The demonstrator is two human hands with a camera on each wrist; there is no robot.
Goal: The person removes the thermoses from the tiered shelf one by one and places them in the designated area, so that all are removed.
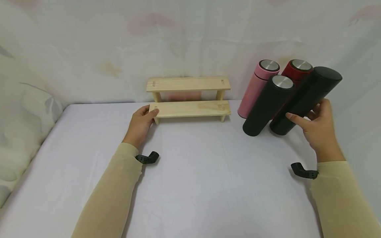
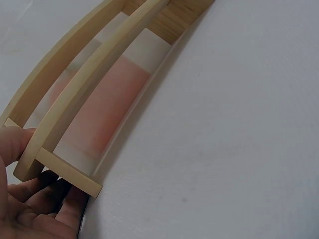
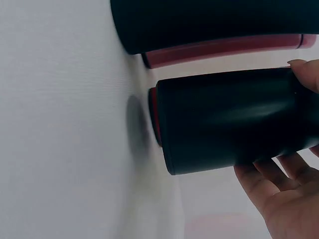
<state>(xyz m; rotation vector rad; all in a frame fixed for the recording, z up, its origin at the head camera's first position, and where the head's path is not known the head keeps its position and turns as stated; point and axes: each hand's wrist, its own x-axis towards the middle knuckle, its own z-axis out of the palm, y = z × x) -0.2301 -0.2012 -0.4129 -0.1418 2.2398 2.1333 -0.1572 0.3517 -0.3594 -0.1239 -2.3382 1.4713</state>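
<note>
My left hand [image 1: 140,124] grips the left end of the lower step of a two-tier wooden stand [image 1: 190,109]. In the left wrist view the thumb lies over the step and the other fingers reach beneath it. At the right, my right hand [image 1: 321,125] holds an all-black thermos flask [image 1: 308,99] by its side, thumb facing the stand. The right wrist view shows this held flask [image 3: 224,119] with its base off the white cloth and a shadow beside it. A second black flask [image 1: 265,107] with a steel-topped lid stands just left of it.
Behind the black flasks stand a pink flask [image 1: 253,94] and a red flask [image 1: 293,71], the red one largely hidden. A white cloth covers the table [image 1: 208,178]. Pale patterned fabric [image 1: 104,49] hangs behind, and a fabric-covered bulge [image 1: 23,125] borders the left side.
</note>
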